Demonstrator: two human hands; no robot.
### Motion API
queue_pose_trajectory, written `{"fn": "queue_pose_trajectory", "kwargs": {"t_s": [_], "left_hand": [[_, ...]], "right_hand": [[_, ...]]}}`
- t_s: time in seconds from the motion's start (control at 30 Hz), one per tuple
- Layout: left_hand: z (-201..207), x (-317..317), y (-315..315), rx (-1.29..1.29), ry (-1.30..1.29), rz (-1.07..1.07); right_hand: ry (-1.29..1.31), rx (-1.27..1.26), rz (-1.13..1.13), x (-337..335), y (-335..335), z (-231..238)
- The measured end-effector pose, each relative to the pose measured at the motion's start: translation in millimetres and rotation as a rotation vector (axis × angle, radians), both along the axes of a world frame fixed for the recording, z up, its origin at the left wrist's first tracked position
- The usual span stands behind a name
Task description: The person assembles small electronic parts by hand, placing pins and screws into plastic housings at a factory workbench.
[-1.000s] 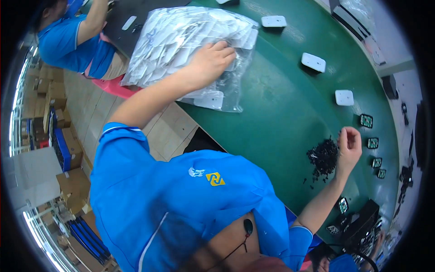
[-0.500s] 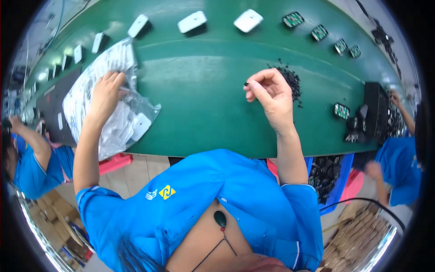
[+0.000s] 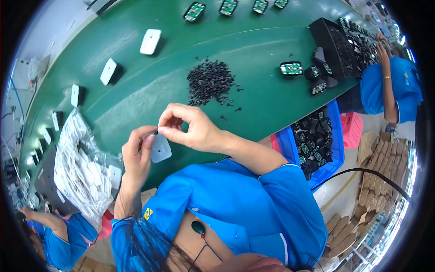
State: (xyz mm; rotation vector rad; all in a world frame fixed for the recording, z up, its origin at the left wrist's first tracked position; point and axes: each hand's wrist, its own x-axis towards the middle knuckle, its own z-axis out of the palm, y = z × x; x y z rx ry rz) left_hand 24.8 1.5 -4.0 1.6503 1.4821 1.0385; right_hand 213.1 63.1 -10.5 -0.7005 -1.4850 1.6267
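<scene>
My left hand is closed on the edge of a white plastic cover with rounded corners and a small hole, held just above the green bench near its front edge. The fingertips of my right hand meet the cover's upper edge, pinching a small black part against it. Fingers hide most of that part. Beyond my hands lies a heap of small black parts. To the left sits a clear plastic bag packed with white covers.
White-topped units stand in a curved row at the far left, followed by black cases with green circuit boards. At the right are another open case, a black box and a blue crate. People work on both sides.
My left hand has come out of the bag with a white cover. My right hand has brought the small black part leftward to it. The view has turned to the right.
</scene>
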Motion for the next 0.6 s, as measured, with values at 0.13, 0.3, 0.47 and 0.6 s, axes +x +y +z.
{"fn": "queue_pose_trajectory", "kwargs": {"t_s": [0.13, 0.3, 0.47, 0.6], "left_hand": [[-4, 14, 4, -0.041, -0.008, -0.059], [2, 23, -13, -0.440, -0.184, -0.191], [3, 4, -30, -0.689, -0.289, -0.649], [6, 8, -22, -0.652, -0.425, -0.833]], "right_hand": [[-0.228, 0.279, -0.091, 16, -3, 2], [-0.353, 0.794, -0.197, 38, -7, -6], [-0.275, 0.568, -0.273, 53, -7, -6], [-0.246, 0.512, -0.301, 50, -8, -6]]}}
